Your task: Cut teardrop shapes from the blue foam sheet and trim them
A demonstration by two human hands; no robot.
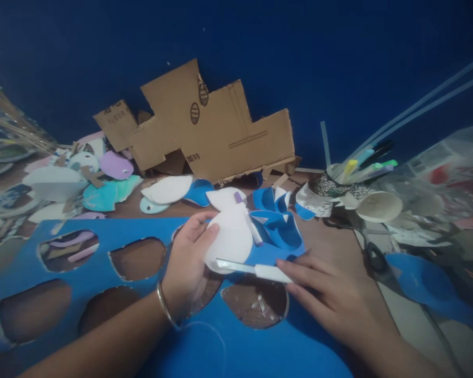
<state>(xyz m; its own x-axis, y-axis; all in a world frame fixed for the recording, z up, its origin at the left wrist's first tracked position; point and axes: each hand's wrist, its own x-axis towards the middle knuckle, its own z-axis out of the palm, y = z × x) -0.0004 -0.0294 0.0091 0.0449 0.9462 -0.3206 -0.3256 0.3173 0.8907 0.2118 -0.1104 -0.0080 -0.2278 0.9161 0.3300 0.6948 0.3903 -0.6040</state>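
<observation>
My left hand grips a white foam cutout, rounded below and narrowing at its top. In my right hand is a white utility knife, its blade pointing left across the lower edge of the cutout. Whether the blade touches the foam I cannot tell. Under both hands lies a blue foam sheet with several leaf-shaped holes cut through it. A white marker with a purple cap lies just right of the cutout, beside curled blue foam scraps.
Behind, a stepped piece of brown cardboard leans on the blue wall. Painted fish shapes, among them a teal one and a purple one, pile up at left. A patterned pen holder, scissors and plastic bags stand or lie at right.
</observation>
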